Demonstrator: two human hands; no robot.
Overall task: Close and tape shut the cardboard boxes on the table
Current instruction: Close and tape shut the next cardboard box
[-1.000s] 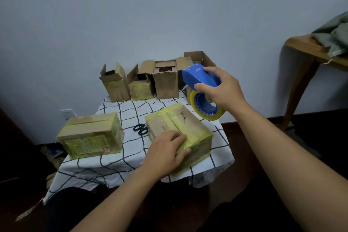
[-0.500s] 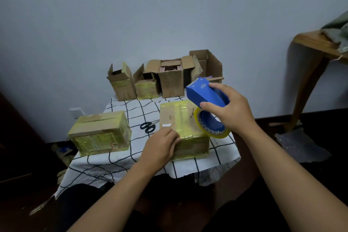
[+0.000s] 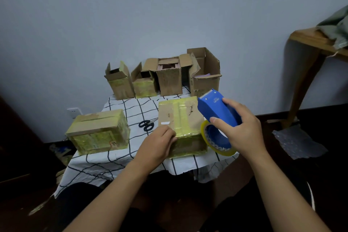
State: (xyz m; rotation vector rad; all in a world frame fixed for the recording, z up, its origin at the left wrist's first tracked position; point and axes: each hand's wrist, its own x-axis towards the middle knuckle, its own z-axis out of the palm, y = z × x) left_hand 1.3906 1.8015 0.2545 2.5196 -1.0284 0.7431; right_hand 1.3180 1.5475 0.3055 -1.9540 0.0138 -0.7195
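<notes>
A closed cardboard box [image 3: 179,117] wrapped in yellowish tape lies near the table's front edge. My left hand [image 3: 157,144] rests on its near left corner, fingers curled against the edge. My right hand [image 3: 239,128] grips a blue tape dispenser [image 3: 216,108] with a yellow tape roll [image 3: 216,143], held just right of the box, cutter end pointing up and away. A second taped box [image 3: 98,131] sits at the left. Several open boxes stand in a row at the back, among them one at the far left [image 3: 118,81] and a large one at the far right [image 3: 206,72].
Black scissors [image 3: 146,124] lie on the checked tablecloth [image 3: 105,160] between the two taped boxes. A wooden table [image 3: 308,43] with grey cloth stands at the right. Bubble wrap [image 3: 297,142] lies on the dark floor. The wall is close behind the boxes.
The front box has turned from a diagonal to square with the table edge. My right hand has brought the dispenser down and to the right of the box. My left hand stays on the near corner.
</notes>
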